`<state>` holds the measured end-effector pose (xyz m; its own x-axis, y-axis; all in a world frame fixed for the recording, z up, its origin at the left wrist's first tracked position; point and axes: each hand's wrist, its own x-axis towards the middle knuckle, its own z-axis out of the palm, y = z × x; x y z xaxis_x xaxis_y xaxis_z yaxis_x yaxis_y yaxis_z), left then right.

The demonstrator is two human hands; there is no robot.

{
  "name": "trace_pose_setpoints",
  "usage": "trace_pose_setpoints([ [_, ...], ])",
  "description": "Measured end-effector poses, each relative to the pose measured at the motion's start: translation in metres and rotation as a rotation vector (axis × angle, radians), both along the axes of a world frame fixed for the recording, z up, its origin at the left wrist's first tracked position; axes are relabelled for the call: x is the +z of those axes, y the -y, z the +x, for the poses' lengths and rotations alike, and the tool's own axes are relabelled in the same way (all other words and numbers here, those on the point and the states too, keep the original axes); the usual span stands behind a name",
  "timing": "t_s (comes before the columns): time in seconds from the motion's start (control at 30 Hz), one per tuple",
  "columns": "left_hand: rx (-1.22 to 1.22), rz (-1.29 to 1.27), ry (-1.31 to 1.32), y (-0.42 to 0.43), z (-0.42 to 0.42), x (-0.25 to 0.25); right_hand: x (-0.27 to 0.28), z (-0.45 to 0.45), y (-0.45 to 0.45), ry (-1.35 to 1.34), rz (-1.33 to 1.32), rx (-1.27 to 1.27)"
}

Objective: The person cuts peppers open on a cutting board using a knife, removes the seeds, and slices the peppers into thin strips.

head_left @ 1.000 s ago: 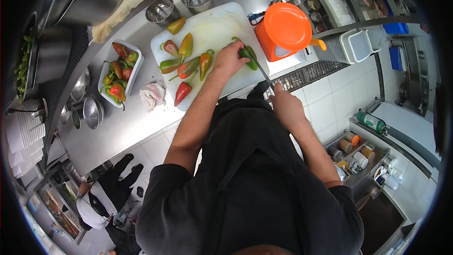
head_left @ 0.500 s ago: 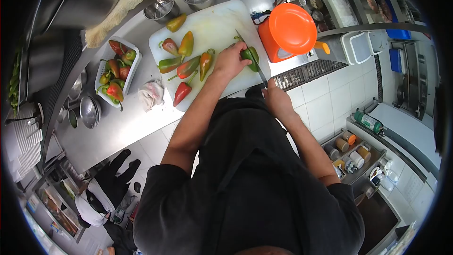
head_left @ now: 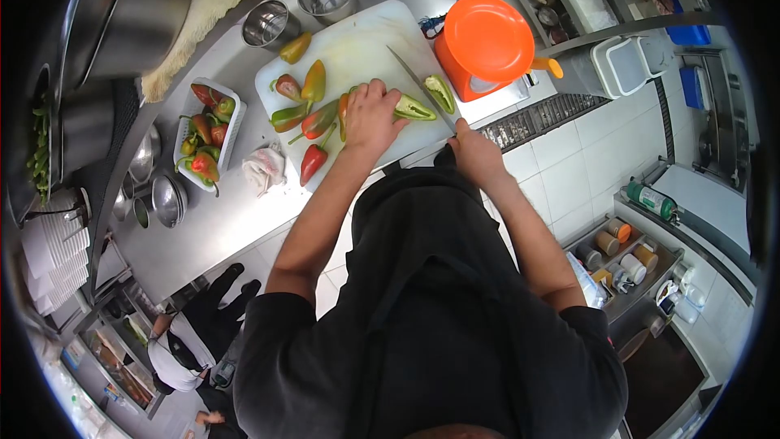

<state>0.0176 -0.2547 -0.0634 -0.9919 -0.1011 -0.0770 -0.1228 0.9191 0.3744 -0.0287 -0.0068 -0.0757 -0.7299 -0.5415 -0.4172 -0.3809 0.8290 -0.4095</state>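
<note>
My left hand (head_left: 374, 120) pinches one pepper half (head_left: 416, 109), my right hand (head_left: 479, 156) grips the knife (head_left: 421, 84), second half (head_left: 440, 94) beyond blade, on cutting board (head_left: 370, 49). White basket (head_left: 231, 132) holds whole peppers (head_left: 205, 164).

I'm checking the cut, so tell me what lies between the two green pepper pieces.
The knife blade lies between them, as the head view shows.

A professional kitchen is indicated by the long stainless-steel worktop (head_left: 187, 236), where a halved green pepper (head_left: 416, 109) is seen on a white rectangular cutting board (head_left: 366, 41), and by large grey metal pots (head_left: 150, 20), stacked white dishes (head_left: 57, 256) and a white-tiled floor (head_left: 561, 167).
</note>
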Motion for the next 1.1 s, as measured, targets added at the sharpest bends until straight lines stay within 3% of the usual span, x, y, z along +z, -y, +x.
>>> trace_pose_setpoints([
  [0.17, -0.304, -0.097, -0.243, 0.013, -0.006, -0.022, 0.012, -0.002, -0.01, -0.166, -0.047, -0.039],
  [0.27, -0.187, -0.018, 0.11, 0.009, -0.004, -0.01, 0.034, 0.001, -0.02, -0.164, -0.058, -0.105],
  [0.57, 0.311, 0.451, -0.073, -0.007, 0.031, -0.043, 0.088, 0.028, -0.072, 0.122, -0.054, -0.22],
  [0.73, 0.359, 0.531, -0.138, -0.014, 0.031, -0.051, 0.092, 0.034, -0.072, 0.241, -0.043, -0.221],
  [1.1, 0.348, 0.575, -0.202, -0.022, 0.035, -0.05, 0.079, 0.026, -0.068, 0.236, -0.063, -0.24],
])
